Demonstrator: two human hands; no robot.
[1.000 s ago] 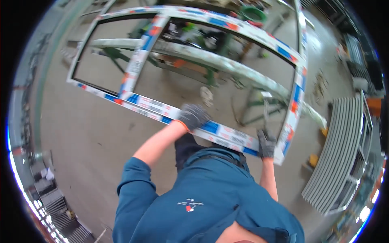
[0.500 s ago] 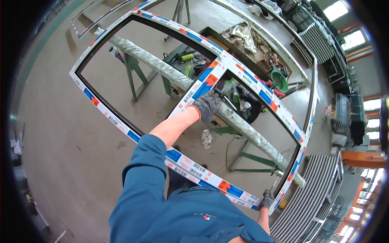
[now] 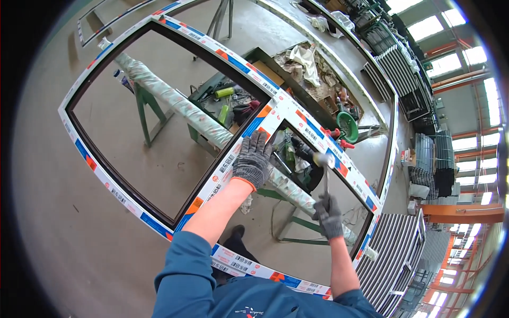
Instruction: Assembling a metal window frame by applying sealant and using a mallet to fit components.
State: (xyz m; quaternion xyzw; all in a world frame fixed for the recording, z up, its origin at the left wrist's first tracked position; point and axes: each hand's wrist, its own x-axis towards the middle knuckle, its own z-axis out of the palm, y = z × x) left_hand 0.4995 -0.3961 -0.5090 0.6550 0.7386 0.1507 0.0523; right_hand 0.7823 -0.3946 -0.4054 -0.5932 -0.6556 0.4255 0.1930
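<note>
Grey workshop floor [image 3: 95, 238] is spreading under the frame [image 3: 271, 117], white with blue and orange patches, which is lying over a wrapped rail [image 3: 169, 99]; your left hand [image 3: 252, 160] is resting flat on the bar [image 3: 214, 180] dividing the frame's near openings, fingers extended, unclenched; your right hand [image 3: 328, 216] is clenching a hammer [image 3: 326, 181] by its handle over the frame's near right opening; green bowl [image 3: 347, 125] is showing through the frame's far opening

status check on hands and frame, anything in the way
Left hand on crossbar, right hand gripping hammer. Two-opening frame above wrapped rail. Nothing seen blocking either hand.
</note>
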